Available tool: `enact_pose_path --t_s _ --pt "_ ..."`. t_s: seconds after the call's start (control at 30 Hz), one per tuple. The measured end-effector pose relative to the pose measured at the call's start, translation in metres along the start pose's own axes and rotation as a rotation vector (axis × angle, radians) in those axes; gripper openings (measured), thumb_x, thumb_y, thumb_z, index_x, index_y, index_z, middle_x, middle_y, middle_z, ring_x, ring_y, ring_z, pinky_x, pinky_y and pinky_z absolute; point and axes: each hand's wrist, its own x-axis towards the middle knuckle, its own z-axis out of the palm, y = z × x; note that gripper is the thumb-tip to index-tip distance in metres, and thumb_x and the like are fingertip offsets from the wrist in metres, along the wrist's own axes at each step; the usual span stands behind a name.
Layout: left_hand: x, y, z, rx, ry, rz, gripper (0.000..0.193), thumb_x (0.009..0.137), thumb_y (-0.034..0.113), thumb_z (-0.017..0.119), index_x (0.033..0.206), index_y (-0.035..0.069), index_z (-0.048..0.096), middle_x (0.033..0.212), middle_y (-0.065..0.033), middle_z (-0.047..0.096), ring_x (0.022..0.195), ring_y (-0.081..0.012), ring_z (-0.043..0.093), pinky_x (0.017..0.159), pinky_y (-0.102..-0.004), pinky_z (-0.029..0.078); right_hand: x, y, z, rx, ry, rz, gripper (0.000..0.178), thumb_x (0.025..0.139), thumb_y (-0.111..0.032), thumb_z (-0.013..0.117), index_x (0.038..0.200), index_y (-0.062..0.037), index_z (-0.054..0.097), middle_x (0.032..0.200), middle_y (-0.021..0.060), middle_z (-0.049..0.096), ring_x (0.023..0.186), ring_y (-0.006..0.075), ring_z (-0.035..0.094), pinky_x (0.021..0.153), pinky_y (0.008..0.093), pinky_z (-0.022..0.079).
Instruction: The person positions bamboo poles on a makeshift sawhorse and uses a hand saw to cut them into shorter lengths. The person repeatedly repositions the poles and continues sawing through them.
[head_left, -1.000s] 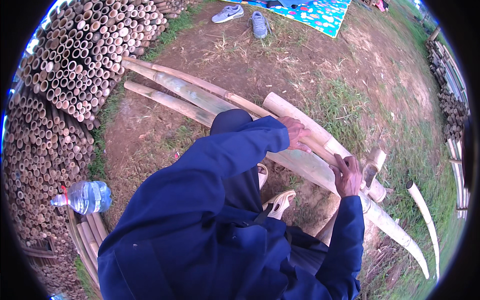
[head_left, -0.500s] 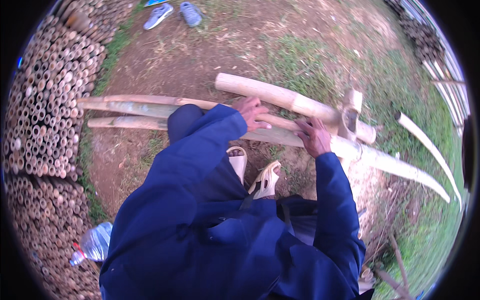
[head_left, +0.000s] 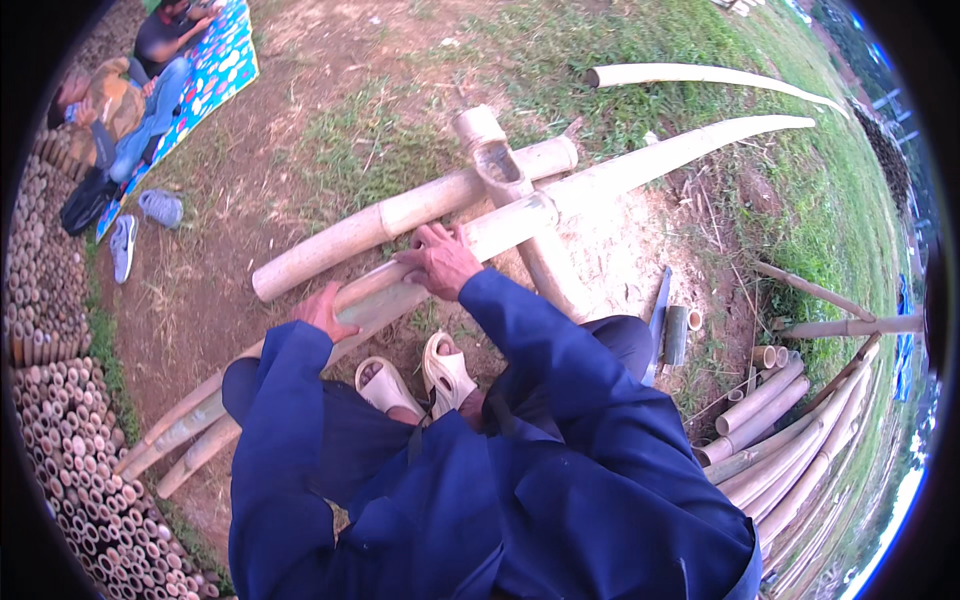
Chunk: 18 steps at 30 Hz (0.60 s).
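A long pale bamboo pole (head_left: pixel 610 180) lies slantwise in front of me, whole toward the far right and split lengthwise into strips toward the near left. My left hand (head_left: pixel 324 312) is closed around a split part (head_left: pixel 190 405), its thumb along the near side. A little farther up, my right hand (head_left: pixel 443 262) grips the pole where the split part meets the round part. Part of each hand's fingers is hidden behind the bamboo. The pole rests across a notched bamboo post (head_left: pixel 497 165), and a thicker bamboo length (head_left: pixel 385 222) lies beyond it.
A saw (head_left: pixel 658 325) and a short bamboo piece (head_left: pixel 677 336) lie right of my knee. Cut bamboo poles (head_left: pixel 760 410) lie at the right, a stack of bamboo (head_left: pixel 75 455) at the left. Two people sit on a patterned mat (head_left: pixel 215 75), near grey shoes (head_left: pixel 161 208). Another pole (head_left: pixel 700 74) lies on grass.
My view has swung to the right, bringing the seated people, the saw and the right-hand poles into sight. Both hands stay on the split bamboo.
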Motion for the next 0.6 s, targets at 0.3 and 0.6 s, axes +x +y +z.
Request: enact_pose_path --t_s 0.3,0.6 --pt "0.006 0.000 0.000 0.000 -0.027 0.010 0.105 0.057 0.038 0.099 0.146 0.011 0.051 0.138 -0.0200 0.063 0.127 -0.0394 0.062 0.107 -0.0495 0.049 -0.289 0.116 -0.133 0.125 0.944 0.722 0.029 0.093 -0.014 0.075 0.121 -0.0079 0.074 0.097 0.0137 0.072 0.087 0.0281 0.071 0.081 0.0383 0.055" --pt "0.007 -0.016 0.008 0.020 0.011 -0.020 0.114 0.051 0.032 0.102 0.148 0.006 0.048 0.140 -0.0235 0.060 0.132 -0.0406 0.057 0.112 -0.0489 0.046 -0.533 0.065 0.051 0.204 0.482 1.436 0.033 0.093 -0.034 0.072 0.108 -0.0050 0.073 0.099 0.0207 0.076 0.093 0.0381 0.074 0.083 0.0486 0.057"
